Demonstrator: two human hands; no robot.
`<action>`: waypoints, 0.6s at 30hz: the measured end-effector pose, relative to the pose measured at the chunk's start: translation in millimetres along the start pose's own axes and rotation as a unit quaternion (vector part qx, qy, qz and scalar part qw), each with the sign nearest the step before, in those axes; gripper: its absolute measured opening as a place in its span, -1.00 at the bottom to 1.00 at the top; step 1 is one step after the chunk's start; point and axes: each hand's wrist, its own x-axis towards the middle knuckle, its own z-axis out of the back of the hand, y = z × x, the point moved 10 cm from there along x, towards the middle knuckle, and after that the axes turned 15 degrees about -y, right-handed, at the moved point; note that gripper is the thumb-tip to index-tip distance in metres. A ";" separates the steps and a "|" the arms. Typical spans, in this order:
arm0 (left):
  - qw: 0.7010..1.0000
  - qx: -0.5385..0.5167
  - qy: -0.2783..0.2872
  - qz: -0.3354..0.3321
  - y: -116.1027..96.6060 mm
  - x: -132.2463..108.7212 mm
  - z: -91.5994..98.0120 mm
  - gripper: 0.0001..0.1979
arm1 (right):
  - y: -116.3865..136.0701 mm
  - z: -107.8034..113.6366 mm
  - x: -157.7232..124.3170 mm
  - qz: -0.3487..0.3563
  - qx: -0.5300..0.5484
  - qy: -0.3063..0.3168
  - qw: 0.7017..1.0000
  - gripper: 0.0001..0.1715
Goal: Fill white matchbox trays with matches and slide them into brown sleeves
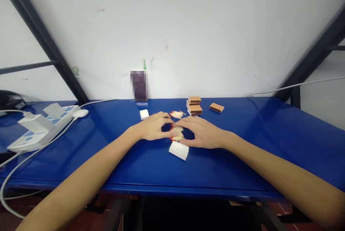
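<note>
A bundle of red-headed matches lies on the blue tabletop between my two hands. My left hand curves in from the left, its thumb and fingertips against the red heads. From the other side, my right hand presses the plain ends between its thumb and fingers. Just in front of the bundle, near my right thumb, is a white matchbox tray; its inside cannot be made out. A smaller loose pile of matches lies right behind my fingertips.
A stack of brown matchboxes stands behind my right hand, with a single matchbox to its right. Another small white tray sits behind my left hand. A power strip with chargers and cables occupies the left side. A wall closes off the back.
</note>
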 end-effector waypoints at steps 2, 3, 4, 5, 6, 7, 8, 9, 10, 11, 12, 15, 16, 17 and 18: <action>1.000 0.006 0.003 0.002 0.1 0.2 -1.1 -0.45 | -0.7 -1.3 1.1 0.002 -0.019 -0.009 1.000 -0.41; 1.000 0.008 0.003 0.002 0.1 0.3 -1.5 -0.45 | -1.4 -2.2 1.5 0.002 -0.027 -0.012 1.000 -0.44; 1.000 0.011 0.003 0.001 0.0 0.5 -1.7 -0.46 | -2.3 -3.0 1.7 0.001 -0.033 -0.014 0.999 -0.47; 1.000 0.014 0.002 -0.001 -0.3 0.6 -1.8 -0.47 | -3.0 -3.4 2.0 0.001 -0.038 -0.018 0.999 -0.49; 1.000 0.016 0.001 -0.004 -0.6 0.6 -1.9 -0.49 | -3.6 -3.5 2.4 0.000 -0.042 -0.022 0.999 -0.52; 1.000 0.017 0.000 -0.006 -0.9 0.5 -2.0 -0.50 | -3.9 -3.3 2.7 0.000 -0.045 -0.027 0.999 -0.54; 1.000 0.018 -0.001 -0.007 -0.9 0.5 -2.0 -0.52 | -3.9 -3.0 3.1 0.000 -0.048 -0.031 0.998 -0.55; 1.000 0.019 -0.002 -0.007 -0.9 0.4 -2.0 -0.53 | -3.8 -2.6 3.5 -0.001 -0.051 -0.035 0.998 -0.56; 1.000 0.020 -0.002 -0.007 -0.9 0.3 -2.2 -0.53 | -3.6 -2.3 3.9 -0.002 -0.053 -0.038 0.998 -0.56; 1.000 0.022 -0.002 -0.007 -0.8 0.3 -2.4 -0.53 | -3.4 -2.4 4.2 -0.002 -0.054 -0.039 0.998 -0.58; 1.000 0.025 -0.004 -0.008 -0.8 0.4 -2.5 -0.53 | -3.2 -2.7 4.5 -0.003 -0.055 -0.040 0.998 -0.59; 0.999 0.036 -0.009 -0.010 -1.7 1.3 -2.3 -0.52 | -3.1 -2.9 5.8 -0.006 -0.057 -0.041 0.998 -0.61; 0.999 0.038 -0.012 -0.010 -2.2 1.7 -2.0 -0.53 | -3.0 -2.9 6.2 -0.006 -0.058 -0.043 0.997 -0.62; 0.999 0.040 -0.014 -0.009 -2.8 2.2 -1.6 -0.53 | -3.0 -2.9 6.6 -0.006 -0.060 -0.044 0.997 -0.63; 0.999 0.042 -0.016 -0.009 -3.6 2.6 -1.4 -0.53 | -3.0 -3.0 6.9 -0.006 -0.061 -0.044 0.997 -0.65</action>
